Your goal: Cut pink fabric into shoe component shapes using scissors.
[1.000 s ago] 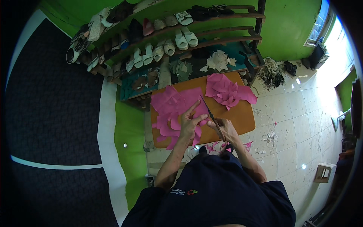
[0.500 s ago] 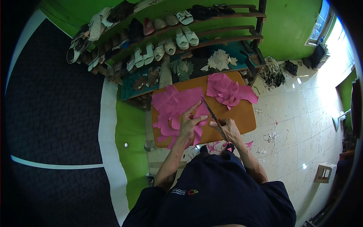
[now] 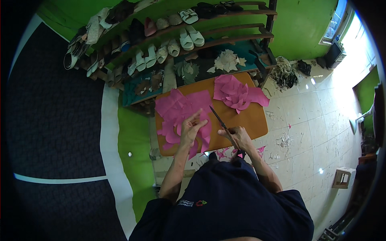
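Note:
My right hand (image 3: 241, 139) grips a pair of scissors (image 3: 219, 119), whose dark blades point away from me and to the left, looking closed. Facing it, my left hand (image 3: 190, 129) hovers over cut pink sheet pieces (image 3: 177, 105) with thumb and fingers apart, and nothing shows between them. These pink pieces overlap on the left of an orange-brown table (image 3: 254, 126), some hanging over its near edge. A second pink pile (image 3: 234, 93) lies at the table's far right. The scissors are apart from both piles.
A wooden rack (image 3: 249, 40) with shoes and white sandals (image 3: 189, 38) stands behind the table. Its lower shelf holds a cream pile of cut pieces (image 3: 228, 61) and a grey-green one (image 3: 187, 71). Scraps (image 3: 284, 139) litter the tiled floor at right.
My left hand has drawn back toward me and left, its fingers curling a little. The scissors have moved slightly left. The whole view has shifted a bit.

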`<state>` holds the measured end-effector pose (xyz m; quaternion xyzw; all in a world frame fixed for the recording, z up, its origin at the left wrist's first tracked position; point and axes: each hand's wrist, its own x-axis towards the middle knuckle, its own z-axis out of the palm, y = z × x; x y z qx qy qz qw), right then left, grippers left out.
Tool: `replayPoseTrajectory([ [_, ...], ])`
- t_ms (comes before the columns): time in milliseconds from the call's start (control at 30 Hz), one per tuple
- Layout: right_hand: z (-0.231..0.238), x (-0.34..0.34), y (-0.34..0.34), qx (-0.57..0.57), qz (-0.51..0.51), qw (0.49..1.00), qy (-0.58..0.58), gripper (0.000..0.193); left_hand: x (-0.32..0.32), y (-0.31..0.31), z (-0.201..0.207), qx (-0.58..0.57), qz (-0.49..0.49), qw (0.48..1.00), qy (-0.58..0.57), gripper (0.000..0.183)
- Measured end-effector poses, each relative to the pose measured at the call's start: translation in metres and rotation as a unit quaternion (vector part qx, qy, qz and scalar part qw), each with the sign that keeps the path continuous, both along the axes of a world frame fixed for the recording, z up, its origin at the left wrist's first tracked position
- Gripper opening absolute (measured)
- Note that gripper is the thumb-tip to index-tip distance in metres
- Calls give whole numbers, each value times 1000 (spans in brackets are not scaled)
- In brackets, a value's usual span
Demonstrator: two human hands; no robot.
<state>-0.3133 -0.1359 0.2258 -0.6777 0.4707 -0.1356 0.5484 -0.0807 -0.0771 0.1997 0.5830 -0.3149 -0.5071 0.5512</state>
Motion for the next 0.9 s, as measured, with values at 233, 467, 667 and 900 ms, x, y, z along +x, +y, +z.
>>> replayPoseTrajectory([
  [233,-9,-3,3,-12,-41,999,-15,70,18,1,-3,12,199,980,27,27],
  [467,-11,-2,0,-28,-25,999,-14,70,23,3,-4,-43,213,955,200,39],
  [667,-15,4,8,-13,7,999,-29,65,15,-11,8,-96,207,941,250,37],
  [900,-12,23,25,20,-22,994,-108,64,0,-27,41,-106,157,973,135,46],
])
